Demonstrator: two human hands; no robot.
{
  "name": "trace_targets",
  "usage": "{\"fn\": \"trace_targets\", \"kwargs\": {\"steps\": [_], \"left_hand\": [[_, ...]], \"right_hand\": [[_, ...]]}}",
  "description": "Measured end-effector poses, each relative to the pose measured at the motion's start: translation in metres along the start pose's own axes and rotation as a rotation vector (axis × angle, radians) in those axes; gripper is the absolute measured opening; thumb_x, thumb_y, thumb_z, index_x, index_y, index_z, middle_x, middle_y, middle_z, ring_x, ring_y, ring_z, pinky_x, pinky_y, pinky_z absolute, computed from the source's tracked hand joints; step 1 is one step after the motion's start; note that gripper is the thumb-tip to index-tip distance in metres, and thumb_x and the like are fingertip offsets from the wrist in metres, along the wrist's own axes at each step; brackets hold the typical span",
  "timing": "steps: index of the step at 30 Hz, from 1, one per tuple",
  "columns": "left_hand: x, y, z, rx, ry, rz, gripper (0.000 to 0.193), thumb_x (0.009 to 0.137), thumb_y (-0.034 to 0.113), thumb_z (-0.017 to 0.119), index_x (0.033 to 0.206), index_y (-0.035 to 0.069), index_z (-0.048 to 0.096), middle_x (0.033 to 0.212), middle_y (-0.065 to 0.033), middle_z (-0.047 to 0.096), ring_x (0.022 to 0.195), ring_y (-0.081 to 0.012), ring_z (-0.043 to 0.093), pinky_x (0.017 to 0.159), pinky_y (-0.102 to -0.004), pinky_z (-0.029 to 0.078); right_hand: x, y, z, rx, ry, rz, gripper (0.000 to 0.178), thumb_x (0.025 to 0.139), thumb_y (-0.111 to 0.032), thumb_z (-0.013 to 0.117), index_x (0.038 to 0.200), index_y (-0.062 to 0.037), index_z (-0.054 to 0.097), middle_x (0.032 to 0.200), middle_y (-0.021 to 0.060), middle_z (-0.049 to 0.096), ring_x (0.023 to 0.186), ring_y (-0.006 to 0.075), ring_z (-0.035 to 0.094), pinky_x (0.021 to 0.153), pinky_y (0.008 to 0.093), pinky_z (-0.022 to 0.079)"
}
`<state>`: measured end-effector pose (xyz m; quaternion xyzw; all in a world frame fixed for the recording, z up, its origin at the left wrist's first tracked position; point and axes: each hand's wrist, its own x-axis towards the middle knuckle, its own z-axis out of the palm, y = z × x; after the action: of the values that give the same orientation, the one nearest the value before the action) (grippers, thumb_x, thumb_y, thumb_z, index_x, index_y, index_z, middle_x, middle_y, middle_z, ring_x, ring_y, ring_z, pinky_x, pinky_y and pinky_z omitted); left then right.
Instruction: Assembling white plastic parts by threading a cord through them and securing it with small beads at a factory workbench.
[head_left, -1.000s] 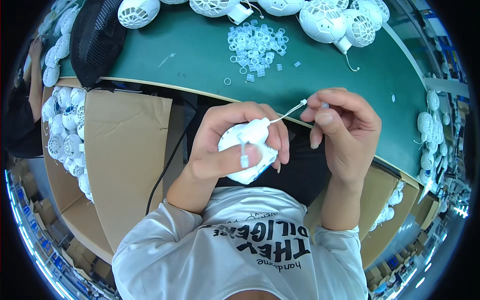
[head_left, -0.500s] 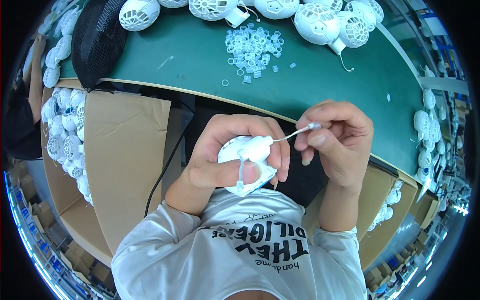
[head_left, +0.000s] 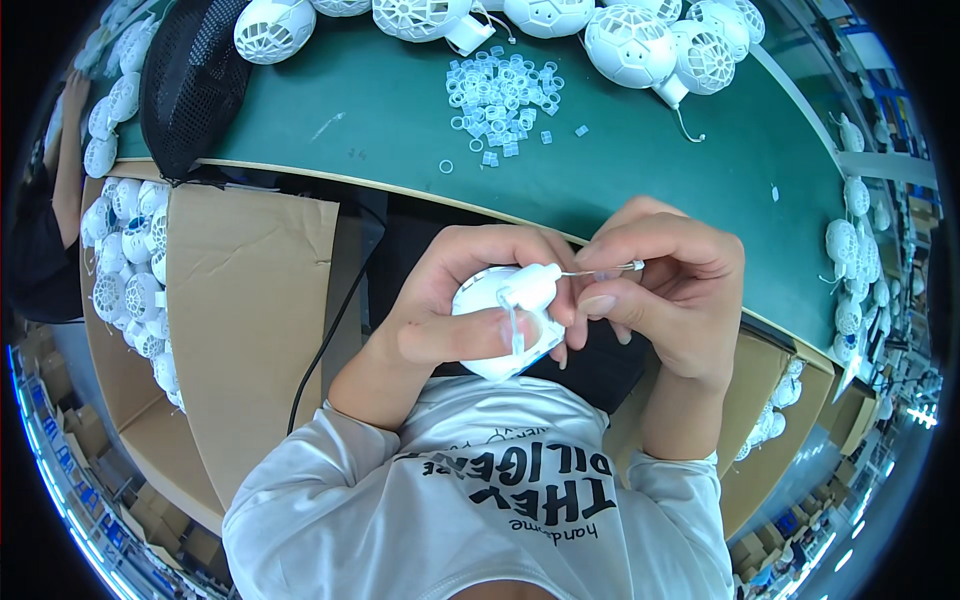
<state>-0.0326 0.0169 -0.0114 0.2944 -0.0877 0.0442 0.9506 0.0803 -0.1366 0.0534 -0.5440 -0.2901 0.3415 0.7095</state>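
Observation:
My left hand (head_left: 424,312) is closed round a white, rounded plastic housing (head_left: 478,293), its thumb lying across the face. A white neck (head_left: 532,286) sticks out of the housing's upper right, and a short clear strip (head_left: 518,332) hangs down beside the thumb. From the neck a thin wire (head_left: 592,272) runs right to a small pale connector (head_left: 637,266). My right hand (head_left: 680,290) is closed at this wire, with thumb and forefinger on either side of it near the connector. The curled fingers partly hide what lies between them.
On the green table (head_left: 330,100) lies a heap of small clear rings (head_left: 500,95). White ball-shaped housings (head_left: 628,48) line its far side, near a black mesh bag (head_left: 195,90). Cardboard boxes (head_left: 250,290) with more white housings stand at both sides. A co-worker's arm (head_left: 68,160) shows at far left.
My right hand has shifted left and closed in on the wire, nearer my left hand. The clear sleeve seen at the wire's end is no longer visible there. The housing has tilted slightly.

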Motion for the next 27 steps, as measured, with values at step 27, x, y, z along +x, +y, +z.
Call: {"fn": "trace_targets", "kwargs": {"steps": [27], "left_hand": [[-0.002,-0.005,0.01,0.905,0.063,0.327,0.037,0.088,0.022,0.071,0.11,-0.006,0.061,0.108,-0.0198,0.065,0.093,-0.0244,0.064,0.078,-0.0363,0.052]], "right_hand": [[-0.023,-0.014,0.026,-0.493,0.276,-0.444,0.022,0.083,-0.002,0.076,0.102,0.0014,0.065,0.083,0.01,0.062,0.054,0.0112,0.056,0.046,0.0219,0.039]]}}
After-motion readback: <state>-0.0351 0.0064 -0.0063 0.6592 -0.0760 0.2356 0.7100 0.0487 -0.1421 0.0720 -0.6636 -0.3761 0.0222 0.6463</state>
